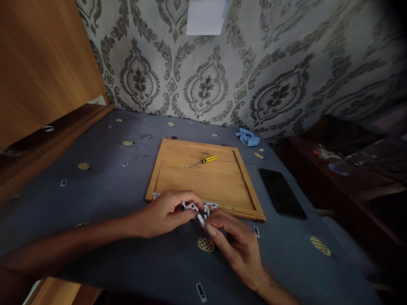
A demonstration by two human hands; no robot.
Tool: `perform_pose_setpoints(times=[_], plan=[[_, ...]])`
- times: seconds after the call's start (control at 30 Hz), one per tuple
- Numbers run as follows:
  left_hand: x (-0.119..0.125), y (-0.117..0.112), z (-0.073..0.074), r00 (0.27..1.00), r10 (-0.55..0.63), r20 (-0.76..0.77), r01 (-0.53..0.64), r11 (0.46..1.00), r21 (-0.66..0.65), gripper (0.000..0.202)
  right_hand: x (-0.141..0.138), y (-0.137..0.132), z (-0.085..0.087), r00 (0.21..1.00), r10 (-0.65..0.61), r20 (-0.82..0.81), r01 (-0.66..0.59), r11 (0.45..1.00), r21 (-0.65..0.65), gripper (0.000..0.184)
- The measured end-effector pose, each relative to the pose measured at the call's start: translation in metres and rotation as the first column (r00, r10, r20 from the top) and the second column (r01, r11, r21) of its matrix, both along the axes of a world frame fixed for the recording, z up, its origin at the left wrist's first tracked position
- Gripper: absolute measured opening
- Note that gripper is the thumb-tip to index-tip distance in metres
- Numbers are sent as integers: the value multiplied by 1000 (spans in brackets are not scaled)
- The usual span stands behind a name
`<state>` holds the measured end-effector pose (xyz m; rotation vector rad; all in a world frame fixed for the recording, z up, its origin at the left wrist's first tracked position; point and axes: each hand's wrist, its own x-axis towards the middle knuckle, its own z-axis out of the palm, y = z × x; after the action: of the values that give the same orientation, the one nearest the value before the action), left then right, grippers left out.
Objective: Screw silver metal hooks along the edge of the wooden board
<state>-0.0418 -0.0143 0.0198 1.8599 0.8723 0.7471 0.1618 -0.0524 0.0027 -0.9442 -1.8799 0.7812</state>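
Left hand (163, 212) and right hand (243, 245), nearly closed, pinch a metal hinge (201, 220); printed labels (201, 292) nearby are too small to read.

The setting is looking like a home rather than a workshop. Ornate medallion wallpaper (206, 84) is running across the back, 1 wooden cabinet (47, 63) is standing at left, and a printed blue-grey cloth (104, 195) is spreading below.

Silvery hinge (201, 220), tilted; wooden panel (203, 180) flat
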Motion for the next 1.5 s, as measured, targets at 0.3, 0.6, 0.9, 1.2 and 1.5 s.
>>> perform_pose_setpoints(times=[0.3, 0.6, 0.9, 1.2, 1.5], plan=[[-20, -7, -3, 992, 50, -118, -37, 993, 111, 24, 35, 86, 13, 956, -276, 96, 280, 959, -36, 26], [-19, 7, 0, 993, 111, -43, -104, 983, 151, 23, 28, 80, -3, 950, -313, 19, 314, 949, -17, 27], [29, 33, 15, 999, 44, -9, -43, 994, 98, 25, 28, 30, 4, 984, -165, -60, 156, 978, -136, 18], [34, 32, 6, 1000, -22, 8, 22, 1000, 19, 23, 20, 23, -9, 977, -82, -196, 11, 942, -337, 10], [20, 29, -1, 998, -47, 30, 46, 999, 14, 22, 18, 24, -4, 991, -56, -121, 27, 974, -226, 12]])
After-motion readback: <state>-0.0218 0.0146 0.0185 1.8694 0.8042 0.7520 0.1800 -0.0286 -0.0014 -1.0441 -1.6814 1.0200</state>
